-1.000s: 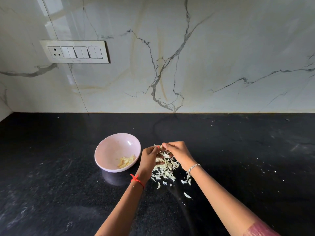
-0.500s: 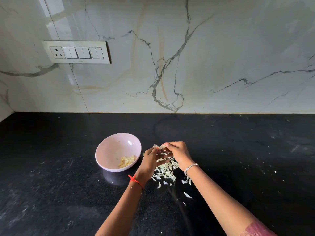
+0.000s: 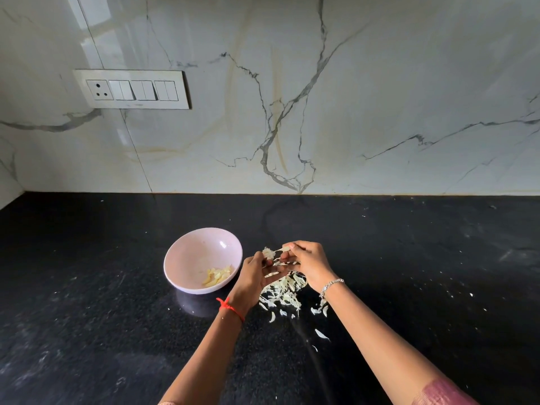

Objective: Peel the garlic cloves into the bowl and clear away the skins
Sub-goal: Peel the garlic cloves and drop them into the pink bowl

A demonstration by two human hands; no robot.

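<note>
Just right of the pink bowl (image 3: 175, 255), the left hand (image 3: 252, 277) pinched a garlic clove (image 3: 268, 253), its other fingers loosely extended. The right hand (image 3: 309, 263) pinched the skin strip (image 3: 285, 248) beside that clove. Peeled cloves (image 3: 217, 276) lay inside the bowl, and loose skins (image 3: 282, 295) lay on the worktop (image 3: 409, 258) beneath both hands.

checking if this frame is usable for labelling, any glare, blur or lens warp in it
Head view: glare streaks the glossy wall upper left. Head view: left hand fingers are motion-blurred under the garlic both hands pinch; right hand, bowl and skins look sharp. Head view: the wide lens slants the switch plate; the counter is dim.
</note>
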